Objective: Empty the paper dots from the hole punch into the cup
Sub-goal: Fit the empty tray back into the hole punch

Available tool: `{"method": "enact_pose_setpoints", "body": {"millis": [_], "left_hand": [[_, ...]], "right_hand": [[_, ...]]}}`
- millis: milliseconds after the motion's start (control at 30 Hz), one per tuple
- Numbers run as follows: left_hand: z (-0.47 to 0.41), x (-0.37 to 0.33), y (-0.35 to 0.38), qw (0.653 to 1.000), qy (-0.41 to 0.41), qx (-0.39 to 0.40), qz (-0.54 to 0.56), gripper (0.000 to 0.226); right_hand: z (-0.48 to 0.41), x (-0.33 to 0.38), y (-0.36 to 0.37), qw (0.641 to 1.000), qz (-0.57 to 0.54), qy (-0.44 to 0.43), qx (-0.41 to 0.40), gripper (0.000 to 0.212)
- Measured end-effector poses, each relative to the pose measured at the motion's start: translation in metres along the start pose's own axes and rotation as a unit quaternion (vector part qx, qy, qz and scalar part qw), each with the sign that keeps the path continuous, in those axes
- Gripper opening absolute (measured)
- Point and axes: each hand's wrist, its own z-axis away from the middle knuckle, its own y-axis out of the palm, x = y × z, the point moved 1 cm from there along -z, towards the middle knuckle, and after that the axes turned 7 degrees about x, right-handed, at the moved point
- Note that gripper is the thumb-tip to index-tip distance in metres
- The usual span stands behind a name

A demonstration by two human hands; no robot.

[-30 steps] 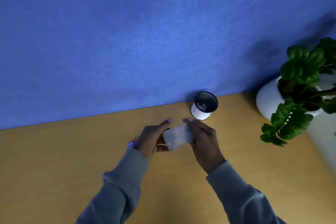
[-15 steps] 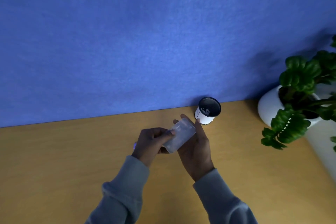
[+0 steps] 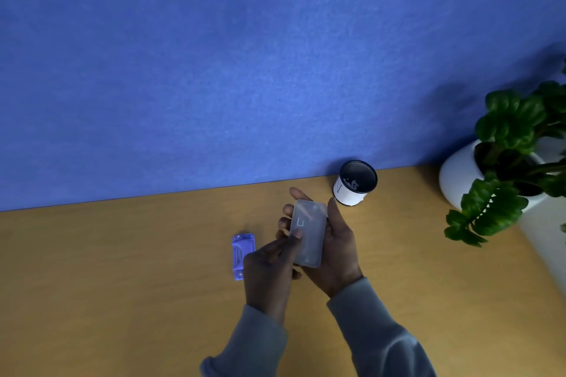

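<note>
My right hand (image 3: 335, 257) cradles the translucent grey tray (image 3: 308, 234) of the hole punch, held lengthwise above the desk. My left hand (image 3: 269, 272) pinches the tray's near-left side with thumb and fingers. The purple hole punch body (image 3: 241, 255) lies flat on the wooden desk (image 3: 122, 269), just left of my left hand. The cup (image 3: 354, 183), white outside and dark inside with pale bits at its bottom, stands against the wall, a short way beyond and right of the tray. I cannot tell whether dots lie in the tray.
A blue felt wall (image 3: 245, 70) rises at the desk's back edge. A white pot (image 3: 459, 176) with a leafy green plant (image 3: 502, 168) stands at the right, its leaves hanging over the desk's right side.
The tray has turned from lying across to lengthwise in my right palm. My left hand slid toward me, uncovering the purple punch body on the desk.
</note>
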Motion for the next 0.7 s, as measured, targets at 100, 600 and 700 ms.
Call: {"method": "enact_pose_setpoints", "body": {"millis": [100,600,700], "left_hand": [[0.002,0.002,0.0,1.0,-0.003,-0.002,0.007,0.018],[-0.039,0.022,-0.071,0.949,0.04,-0.18,-0.256,0.034],[-0.056,0.039,-0.074,0.939,0.056,-0.175,-0.29,0.037]], "right_hand": [[0.001,-0.005,-0.004,1.0,-0.003,0.018,0.014,0.067],[-0.006,-0.009,-0.036,0.998,-0.007,0.052,-0.046,0.065],[-0.007,-0.012,-0.044,0.997,-0.01,0.058,-0.045,0.065]]}}
